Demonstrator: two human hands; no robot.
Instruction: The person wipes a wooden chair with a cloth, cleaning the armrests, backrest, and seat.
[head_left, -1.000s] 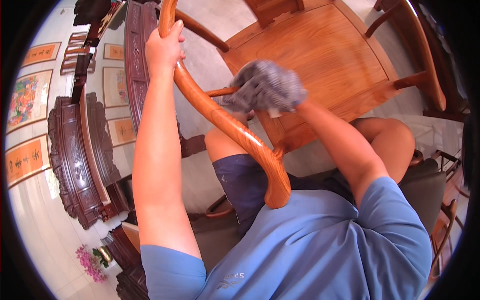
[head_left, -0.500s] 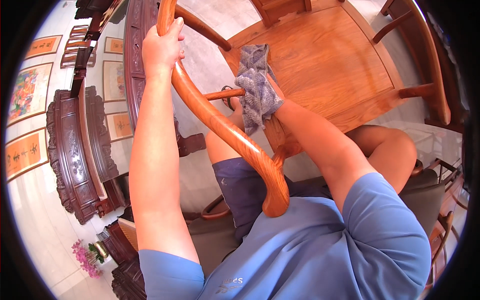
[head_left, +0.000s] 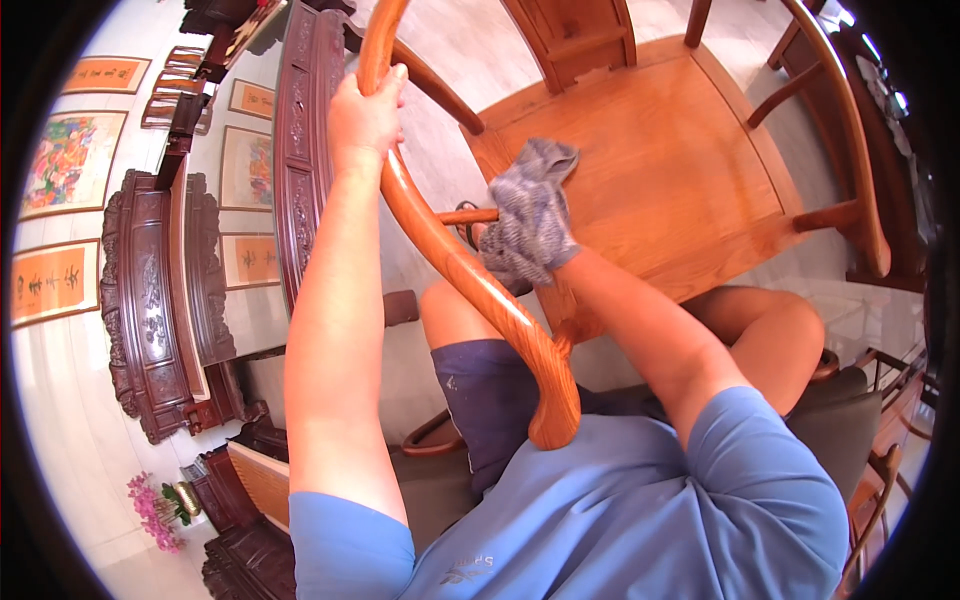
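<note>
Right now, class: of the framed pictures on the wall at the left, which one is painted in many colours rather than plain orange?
The large framed flower painting, second from the top, in pinks, greens and blues. The other framed pictures, such as the orange panel below it, are plain orange with dark writing.

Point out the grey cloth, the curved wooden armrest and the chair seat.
grey cloth (head_left: pixel 530 220): head view, on the bunched middle of the cloth.
curved wooden armrest (head_left: pixel 470 285): head view, on the rail's bare mid-section, below the cloth.
chair seat (head_left: pixel 670 170): head view, on the bare centre of the seat board.
</note>
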